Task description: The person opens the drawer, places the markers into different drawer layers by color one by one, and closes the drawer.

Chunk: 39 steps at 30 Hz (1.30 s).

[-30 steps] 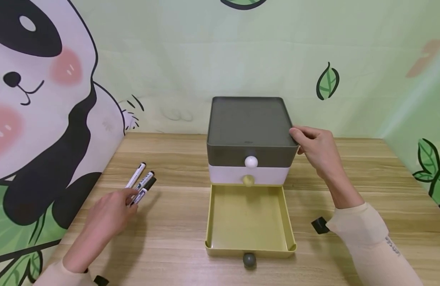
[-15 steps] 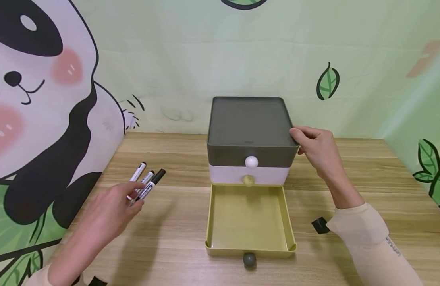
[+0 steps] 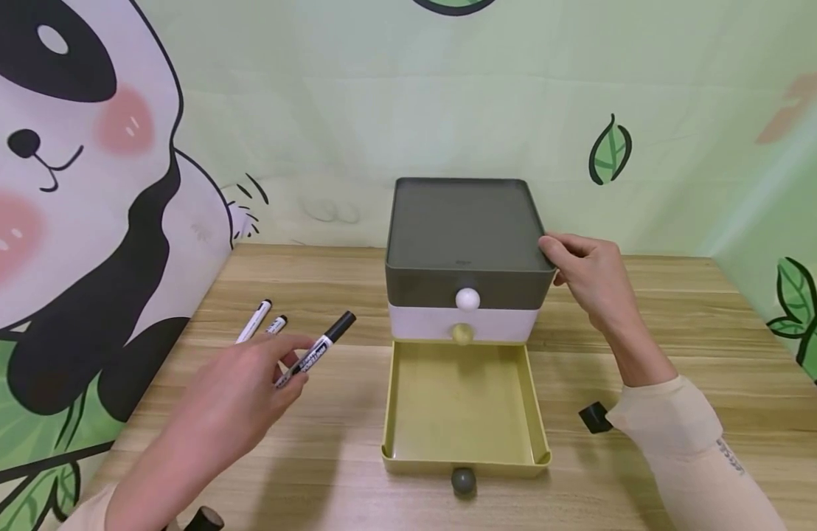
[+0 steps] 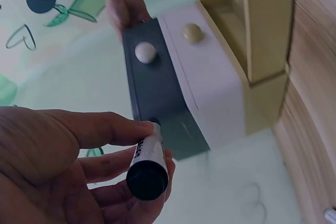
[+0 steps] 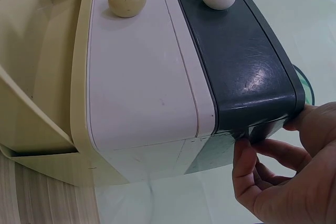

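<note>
My left hand (image 3: pixel 232 394) pinches a marker pen (image 3: pixel 318 349) with a black cap and white barrel between thumb and fingers, tilted with the cap up and to the right. The left wrist view shows the marker's dark end (image 4: pixel 147 182) facing the camera. A small stacked drawer unit (image 3: pixel 464 228), dark grey over white over yellow-green, stands in the middle. Its bottom drawer (image 3: pixel 464 467) is pulled out, with no contents showing. My right hand (image 3: pixel 593 284) grips the grey tier's right side, thumb on the top rim and fingers curled against the wall (image 5: pixel 268 129).
Two more markers, one white-barrelled marker (image 3: pixel 254 321) and a second marker (image 3: pixel 277 324), lie on the wooden table (image 3: pixel 342 295) behind my left hand. Round knobs stick out from the drawer fronts, including a grey knob (image 3: pixel 464 481) at the bottom. A panda-printed backdrop (image 3: pixel 315 110) rises behind.
My left hand has lifted one marker away from the other two and carried it right, toward the pulled-out drawer. My right hand has kept its hold on the drawer unit.
</note>
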Each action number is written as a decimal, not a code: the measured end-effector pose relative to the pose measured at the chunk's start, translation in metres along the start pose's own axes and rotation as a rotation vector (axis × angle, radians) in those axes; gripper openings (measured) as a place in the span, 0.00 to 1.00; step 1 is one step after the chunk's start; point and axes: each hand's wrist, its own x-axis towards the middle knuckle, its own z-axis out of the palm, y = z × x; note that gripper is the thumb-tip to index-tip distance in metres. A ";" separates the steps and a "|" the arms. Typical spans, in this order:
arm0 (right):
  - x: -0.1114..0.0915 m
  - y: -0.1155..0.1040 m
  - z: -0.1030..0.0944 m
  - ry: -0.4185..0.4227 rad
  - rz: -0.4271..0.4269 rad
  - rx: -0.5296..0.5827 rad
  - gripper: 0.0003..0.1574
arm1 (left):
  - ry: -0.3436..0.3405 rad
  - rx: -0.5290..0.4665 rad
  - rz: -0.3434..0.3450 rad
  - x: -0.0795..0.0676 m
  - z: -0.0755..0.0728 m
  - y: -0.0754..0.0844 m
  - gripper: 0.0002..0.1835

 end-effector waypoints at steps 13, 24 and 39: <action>0.001 0.000 0.000 0.000 0.012 -0.004 0.27 | -0.029 -0.027 0.165 0.015 0.022 0.048 0.17; 0.000 -0.001 0.000 0.004 0.017 -0.011 0.27 | -0.151 -0.109 0.298 0.032 0.061 0.084 0.12; -0.001 0.000 -0.001 -0.004 0.022 -0.029 0.28 | -0.227 -0.082 0.307 0.043 0.105 0.112 0.13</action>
